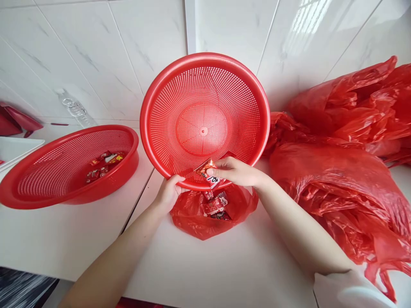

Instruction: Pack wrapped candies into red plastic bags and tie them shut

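A round red perforated basket stands tipped up on its edge, its hollow side facing me. My left hand grips its lower rim. My right hand is closed on a small red and white candy packet at the basket's lower rim. Just below lies an open red plastic bag on the white table, holding several wrapped candies.
A second red basket lies flat at the left with a few candies in it. A heap of crumpled red plastic bags fills the right side. White tiled wall behind; the table's front edge runs at lower left.
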A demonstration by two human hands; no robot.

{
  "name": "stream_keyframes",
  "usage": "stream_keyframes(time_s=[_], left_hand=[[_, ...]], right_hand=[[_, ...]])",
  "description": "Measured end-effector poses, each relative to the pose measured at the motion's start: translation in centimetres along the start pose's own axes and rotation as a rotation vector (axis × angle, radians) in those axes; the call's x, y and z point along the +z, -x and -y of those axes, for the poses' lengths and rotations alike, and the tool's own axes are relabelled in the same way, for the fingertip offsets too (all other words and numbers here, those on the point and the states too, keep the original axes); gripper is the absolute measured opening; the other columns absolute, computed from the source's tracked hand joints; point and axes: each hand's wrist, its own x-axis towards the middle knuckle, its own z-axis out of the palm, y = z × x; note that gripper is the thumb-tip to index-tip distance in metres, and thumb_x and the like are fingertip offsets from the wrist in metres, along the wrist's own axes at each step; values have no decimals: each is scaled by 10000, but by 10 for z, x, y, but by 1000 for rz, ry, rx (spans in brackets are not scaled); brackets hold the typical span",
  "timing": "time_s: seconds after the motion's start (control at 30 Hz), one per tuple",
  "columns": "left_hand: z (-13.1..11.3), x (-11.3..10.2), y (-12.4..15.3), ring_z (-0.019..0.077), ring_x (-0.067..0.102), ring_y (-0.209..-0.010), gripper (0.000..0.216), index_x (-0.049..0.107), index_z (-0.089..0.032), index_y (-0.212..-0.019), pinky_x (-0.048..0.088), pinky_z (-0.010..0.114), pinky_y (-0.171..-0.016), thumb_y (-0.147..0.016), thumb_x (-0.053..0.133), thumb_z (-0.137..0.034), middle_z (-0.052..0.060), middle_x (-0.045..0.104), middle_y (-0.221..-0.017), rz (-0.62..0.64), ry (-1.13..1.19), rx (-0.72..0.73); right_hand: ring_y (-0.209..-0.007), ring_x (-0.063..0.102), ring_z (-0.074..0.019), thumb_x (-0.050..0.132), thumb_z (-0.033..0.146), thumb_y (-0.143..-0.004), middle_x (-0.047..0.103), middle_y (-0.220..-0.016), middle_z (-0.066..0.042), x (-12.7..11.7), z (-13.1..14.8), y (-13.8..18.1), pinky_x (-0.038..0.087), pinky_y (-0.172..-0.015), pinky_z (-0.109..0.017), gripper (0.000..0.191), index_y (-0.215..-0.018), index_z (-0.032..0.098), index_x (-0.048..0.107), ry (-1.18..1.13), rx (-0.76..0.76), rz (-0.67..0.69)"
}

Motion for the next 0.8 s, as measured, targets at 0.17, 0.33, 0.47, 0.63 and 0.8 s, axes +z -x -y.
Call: stream_keyframes(time_s=[0.17,0.33,0.47,0.63,0.8], left_hand=[[0,1,1,266,669,-942,202,620,-128,-893,505,452,-888,-693,602,-155,76,703,-931,11,-11,-2],[-1,2,2,265,670,-902,209,636,-117,-878,510,458,-871,-673,609,-152,74,697,-866,4,-32,9],[0,2,2,270,669,-918,242,644,-115,-921,510,460,-872,-686,605,-157,83,698,-879,25,-30,8],[1,1,2,280,662,-951,235,617,-118,-929,509,471,-878,-695,601,-146,82,696,-888,18,-31,43],[2,1,2,276,656,-951,135,594,-126,-825,512,479,-875,-691,600,-139,63,680,-834,-10,-40,63]], right_hand=[[-859,653,-158,625,415,-847,707,-970,-37,3,-1,1,523,-783,-301,299,-1023,178,668,109,21,-54],[-800,661,-148,535,474,-902,710,-923,-50,6,-4,1,531,-762,-302,340,-999,176,667,143,82,-38],[-852,664,-164,410,415,-974,713,-965,-63,3,-10,0,512,-824,-326,355,-1001,184,678,333,67,-163],[-910,661,-230,555,247,-888,708,-1004,-113,-5,-35,-5,484,-840,-353,258,-1112,160,650,818,104,-186],[-923,669,-214,506,207,-917,722,-947,-93,-5,-46,-9,481,-845,-330,208,-1002,192,695,874,84,-125]])
